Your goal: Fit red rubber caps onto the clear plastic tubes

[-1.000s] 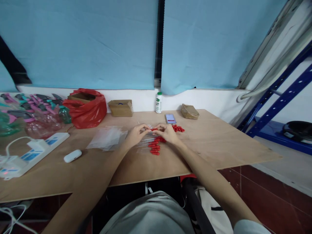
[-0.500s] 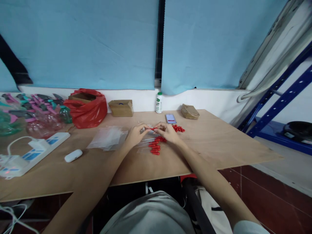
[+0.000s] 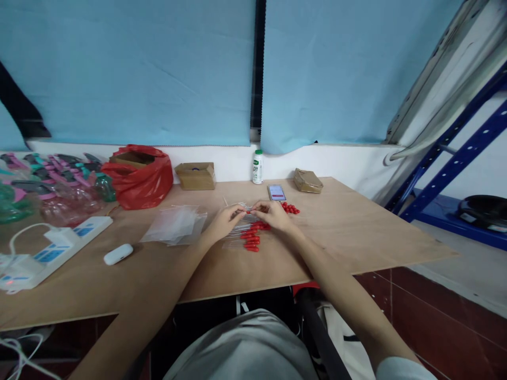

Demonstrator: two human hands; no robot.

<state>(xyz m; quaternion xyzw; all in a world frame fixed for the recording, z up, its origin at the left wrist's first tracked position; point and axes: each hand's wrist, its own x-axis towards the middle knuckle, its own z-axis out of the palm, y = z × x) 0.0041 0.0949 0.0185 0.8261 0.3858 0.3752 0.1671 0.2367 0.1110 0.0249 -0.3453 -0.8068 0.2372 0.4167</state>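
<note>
My left hand (image 3: 224,221) and my right hand (image 3: 275,215) meet over the table, fingertips pinched together on a small red bulb (image 3: 249,212). Fingers cover most of it. A thin pale stick (image 3: 225,201) pokes up behind my left hand; whether it joins the held bulb cannot be made out. Just below the hands lies a row of droppers (image 3: 250,240), thin clear tubes to the left with red bulbs at their right ends. Beyond my right hand sits a cluster of loose red bulbs (image 3: 290,209).
Clear plastic bags (image 3: 174,224) lie left of my hands. Farther left are a white case (image 3: 118,254), a power strip (image 3: 55,250), spray bottles (image 3: 69,198) and a red bag (image 3: 144,182). Along the back stand two cardboard boxes (image 3: 195,176), a bottle (image 3: 257,168) and a phone (image 3: 276,192).
My fingertips have closed in around the red bulb, so less of it shows. Both hands stay at nearly the same spot over the droppers.
</note>
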